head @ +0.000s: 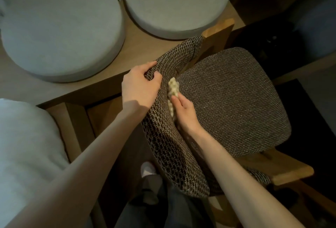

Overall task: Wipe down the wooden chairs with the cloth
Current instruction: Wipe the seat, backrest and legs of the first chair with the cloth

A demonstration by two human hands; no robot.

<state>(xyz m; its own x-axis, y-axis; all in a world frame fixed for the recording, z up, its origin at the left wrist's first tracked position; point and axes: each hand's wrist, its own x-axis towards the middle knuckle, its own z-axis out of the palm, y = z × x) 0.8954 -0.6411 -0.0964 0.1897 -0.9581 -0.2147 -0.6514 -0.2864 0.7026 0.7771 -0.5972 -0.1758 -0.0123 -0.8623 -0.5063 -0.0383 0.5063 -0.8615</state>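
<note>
1. Shadow is cast over the right side and the bottom of the view, so the floor there cannot be made out; no writing or label can be read anywhere.
2. Most of the cloth (172, 89) is hidden behind the right hand (185, 113), and only a pale, bumpy strip is seen, pressed in the gap between the woven backrest (169, 136) and the seat cushion (232, 100) of the wooden chair (289, 171).
3. The right hand is closed around the cloth, fingers pointed up into the gap, forearm stretched in from the lower right.
4. The left hand (140, 87) is curled over the top edge of the backrest, thumb tucked in front, the weave pinched firmly.
5. 2 round grey cushions (60, 27) are seen on a wooden bench (145, 45) beyond, both cut off by the top edge.
6. A white shoe tip (148, 170) is glimpsed below the backrest, partly hidden.
</note>
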